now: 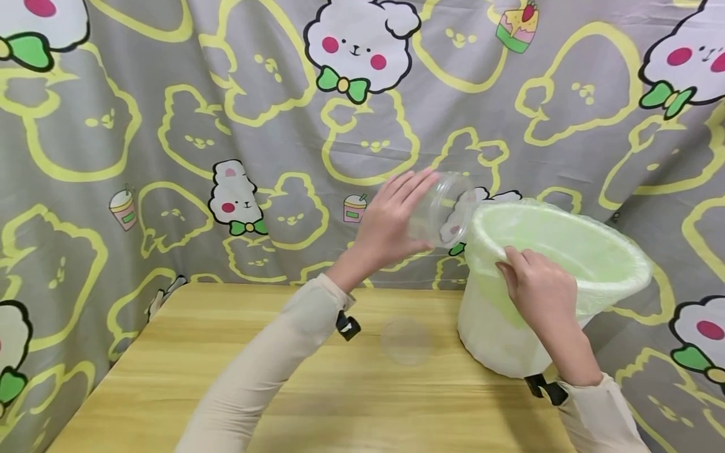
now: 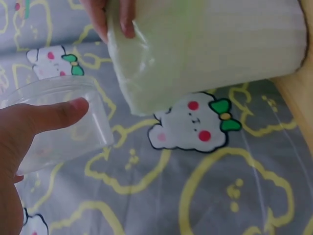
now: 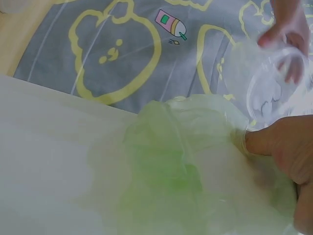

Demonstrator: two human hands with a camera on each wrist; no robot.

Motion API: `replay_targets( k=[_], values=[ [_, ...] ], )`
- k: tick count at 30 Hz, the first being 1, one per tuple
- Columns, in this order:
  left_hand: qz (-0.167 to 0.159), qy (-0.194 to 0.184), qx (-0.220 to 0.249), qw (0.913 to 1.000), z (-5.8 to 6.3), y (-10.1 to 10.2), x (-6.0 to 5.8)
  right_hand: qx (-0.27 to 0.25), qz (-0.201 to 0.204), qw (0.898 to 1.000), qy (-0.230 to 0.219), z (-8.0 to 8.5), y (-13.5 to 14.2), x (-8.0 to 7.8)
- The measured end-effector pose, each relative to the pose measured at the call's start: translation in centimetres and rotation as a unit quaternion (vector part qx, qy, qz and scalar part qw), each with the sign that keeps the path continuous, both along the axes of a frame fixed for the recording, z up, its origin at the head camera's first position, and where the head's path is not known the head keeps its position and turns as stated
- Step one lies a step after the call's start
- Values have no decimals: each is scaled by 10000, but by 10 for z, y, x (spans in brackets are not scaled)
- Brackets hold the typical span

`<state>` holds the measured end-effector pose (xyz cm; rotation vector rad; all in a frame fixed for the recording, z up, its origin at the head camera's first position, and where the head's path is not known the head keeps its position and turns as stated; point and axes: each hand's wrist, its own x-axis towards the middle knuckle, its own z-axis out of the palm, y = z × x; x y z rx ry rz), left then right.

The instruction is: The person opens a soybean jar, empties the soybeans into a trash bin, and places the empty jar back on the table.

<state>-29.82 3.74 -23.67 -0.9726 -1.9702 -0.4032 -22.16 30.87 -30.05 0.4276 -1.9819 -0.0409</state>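
My left hand (image 1: pixel 391 217) grips a clear plastic tub (image 1: pixel 451 211) around its side, held above the table and tipped with its mouth toward the bin. In the left wrist view the thumb (image 2: pixel 58 115) lies along the tub's wall, and nothing shows inside it. A white waste bin (image 1: pixel 487 327) with a pale green plastic liner (image 1: pixel 620 290) folded over its rim leans to the right. My right hand (image 1: pixel 540 289) pinches the lined rim on the near side, thumb over the liner in the right wrist view.
A faint, clear round disc (image 1: pixel 406 340), perhaps a lid, lies on the wooden table (image 1: pixel 226 352) left of the bin. Behind and around the table hangs a grey curtain (image 1: pixel 283 145) printed with cartoon animals.
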Motion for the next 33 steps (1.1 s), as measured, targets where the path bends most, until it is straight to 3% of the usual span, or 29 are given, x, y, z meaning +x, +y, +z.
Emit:
replay_targets(
  k=[4, 7, 11, 15, 18, 23, 28, 33],
  values=[
    [19, -321, 124, 9994, -21, -20, 0, -39, -33, 10000, -6, 2, 4, 3],
    [-101, -771, 320, 9965, -39, -33, -1, -63, -48, 10000, 30, 4, 8, 5],
    [-278, -1654, 779, 9828, -65, -49, -5, -141, -36, 9998, 101, 4, 11, 5],
    [-405, -2725, 1291, 9526, -93, -67, -8, -174, 28, 9997, 140, 4, 11, 3],
    [-626, -3464, 1617, 9219, -114, -81, -9, -141, 94, 9997, 170, 3, 9, 2],
    [-667, -4350, 1875, 8782, -147, -102, -11, -113, 140, 9997, 183, 2, 7, -2],
    [-535, -4919, 1880, 8484, -175, -119, -14, -90, 132, 9998, 92, 0, 4, -2],
    [-616, -5179, 1893, 8320, -199, -132, -15, -122, 110, 9999, 17, -1, 1, -2]
  ],
)
